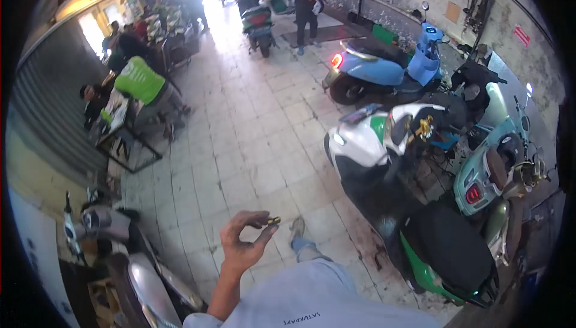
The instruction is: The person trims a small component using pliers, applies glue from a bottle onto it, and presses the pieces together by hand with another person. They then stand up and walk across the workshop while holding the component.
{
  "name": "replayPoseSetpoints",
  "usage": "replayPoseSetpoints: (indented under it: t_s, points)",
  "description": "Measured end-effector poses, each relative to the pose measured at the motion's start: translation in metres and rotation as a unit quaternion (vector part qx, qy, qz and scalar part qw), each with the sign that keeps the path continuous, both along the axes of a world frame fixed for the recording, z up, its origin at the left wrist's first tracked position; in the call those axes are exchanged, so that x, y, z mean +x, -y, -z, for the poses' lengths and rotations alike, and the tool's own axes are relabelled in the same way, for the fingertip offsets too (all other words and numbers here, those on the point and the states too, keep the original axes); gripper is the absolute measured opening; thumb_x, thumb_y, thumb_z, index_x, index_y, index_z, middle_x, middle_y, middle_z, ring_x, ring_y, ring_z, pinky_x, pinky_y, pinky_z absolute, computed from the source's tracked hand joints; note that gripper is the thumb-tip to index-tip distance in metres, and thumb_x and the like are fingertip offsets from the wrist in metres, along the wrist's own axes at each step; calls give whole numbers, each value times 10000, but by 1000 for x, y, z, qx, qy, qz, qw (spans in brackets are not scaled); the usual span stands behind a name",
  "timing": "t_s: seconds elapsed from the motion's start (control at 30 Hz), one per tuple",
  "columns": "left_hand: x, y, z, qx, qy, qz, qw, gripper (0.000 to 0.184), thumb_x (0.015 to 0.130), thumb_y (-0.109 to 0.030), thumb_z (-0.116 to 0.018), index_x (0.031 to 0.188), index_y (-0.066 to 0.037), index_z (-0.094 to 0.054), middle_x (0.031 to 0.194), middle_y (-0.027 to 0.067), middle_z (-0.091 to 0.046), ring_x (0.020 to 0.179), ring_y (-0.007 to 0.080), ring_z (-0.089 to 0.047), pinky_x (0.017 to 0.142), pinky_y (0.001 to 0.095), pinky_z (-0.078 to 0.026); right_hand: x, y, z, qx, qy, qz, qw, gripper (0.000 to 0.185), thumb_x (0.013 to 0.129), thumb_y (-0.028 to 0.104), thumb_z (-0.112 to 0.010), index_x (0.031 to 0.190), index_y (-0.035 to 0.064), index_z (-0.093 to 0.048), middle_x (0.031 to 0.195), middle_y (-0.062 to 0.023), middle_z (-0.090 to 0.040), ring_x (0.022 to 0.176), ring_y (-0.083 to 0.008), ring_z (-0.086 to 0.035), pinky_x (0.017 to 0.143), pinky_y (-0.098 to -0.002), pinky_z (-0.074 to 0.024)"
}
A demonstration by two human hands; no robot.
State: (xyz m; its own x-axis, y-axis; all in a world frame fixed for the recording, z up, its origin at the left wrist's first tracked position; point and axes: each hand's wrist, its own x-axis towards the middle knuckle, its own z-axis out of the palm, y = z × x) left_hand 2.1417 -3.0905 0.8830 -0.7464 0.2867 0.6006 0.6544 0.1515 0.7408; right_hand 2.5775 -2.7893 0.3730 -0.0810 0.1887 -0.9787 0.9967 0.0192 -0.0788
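Note:
My left hand point(245, 241) is raised in front of my body, over the tiled floor. Its thumb and index finger pinch a small yellow-and-black piece point(274, 220), too small to name by kind. My right hand is out of the frame. To the right of the held piece stands a white, green and black scooter point(366, 142) with a dark seat.
A blue scooter point(378, 64) and a teal scooter point(489, 175) stand along the right. Another scooter point(147, 286) is at lower left. A person in a green shirt point(144, 82) bends by a table point(129, 151); another person point(305, 4) stands at the back.

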Motion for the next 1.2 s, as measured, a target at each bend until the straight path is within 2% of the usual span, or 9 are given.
replayPoseSetpoints:
  t_s: [0.13, 0.27, 0.37, 0.57, 0.7, 0.8, 0.83, 0.97, 1.2]
  points:
    - [-125, -21, 13, -12, 50, -46, 998, 343, 745, 68, -868, 1050, -29, -747, 915, 112, -764, 799, 181, -737, 683, 289, -590, -204, -34, 30, 18, -63, -144, 987, 493, 945, 425, -488, 1173, 89, -768, 1334, -186, -695, 1242, -390, -658, 1054, -478, -505]
    - [-245, -42, 13, -16, 70, -89, 993, 343, 753, 71, -860, 1063, -18, -744, 940, 100, -749, 808, 170, -736, 687, 280, -595, -457, -87, 78, 197, -216, -509, 810, 475, 933, 409, -503, 1167, 93, -771, 1344, -179, -692, 1254, -394, -652, 1042, -478, -513]
    - [-334, -64, 27, -10, 73, -101, 992, 342, 765, 75, -846, 1080, -8, -740, 945, 97, -745, 812, 162, -733, 691, 281, -594, -702, -113, -85, 200, -360, -65, 909, 382, 960, 372, -611, 1083, 54, -784, 1129, -195, -771, 1090, -340, -733, 911, -489, -559]
    - [-549, -119, 71, -12, 130, -94, 987, 360, 781, 57, -843, 1116, -3, -728, 937, 96, -758, 795, 147, -726, 676, 272, -579, -1002, -190, -179, 74, -553, 119, 821, 297, 988, 140, -681, 1258, 18, -695, 1017, -122, -801, 841, -224, -778, 709, -328, -607]
    - [-718, -165, 67, -22, 100, -59, 993, 363, 786, 74, -832, 1125, -4, -728, 947, 93, -758, 765, 140, -716, 688, 265, -574, -1058, -246, -81, 158, -476, 113, 858, 354, 994, 321, -657, 1206, 42, -701, 1047, -151, -787, 897, -262, -769, 804, -398, -594]
    - [-836, -219, 52, -12, 120, -30, 992, 353, 788, 78, -833, 1116, 0, -730, 958, 89, -755, 772, 134, -712, 697, 263, -573, -999, -266, 18, 286, -209, 22, 935, 554, 913, 549, -575, 961, 32, -768, 962, -184, -782, 974, -326, -750, 916, -471, -543]
    - [-873, -234, 45, -20, 114, -21, 993, 353, 784, 78, -838, 1112, 1, -732, 961, 89, -753, 772, 131, -712, 699, 264, -573, -957, -267, 109, 231, -200, 44, 951, 581, 928, 588, -520, 941, 69, -780, 1065, -193, -770, 1008, -352, -728, 891, -464, -550]
    - [-998, -310, 31, -23, 82, 78, 993, 364, 772, 94, -837, 1104, 5, -717, 951, 85, -750, 779, 126, -717, 732, 275, -571, -946, -226, 13, 88, -25, 152, 984, 526, 931, 536, -532, 956, 71, -777, 1020, -184, -761, 954, -338, -720, 858, -459, -549]
    - [-1188, -442, 52, -44, 69, 111, 990, 382, 757, 92, -849, 1107, -4, -727, 948, 94, -760, 782, 143, -740, 738, 280, -580, -1131, -272, 10, 0, 0, 194, 981, 431, 937, 444, -554, 983, 76, -773, 941, -167, -746, 861, -314, -706, 799, -450, -547]
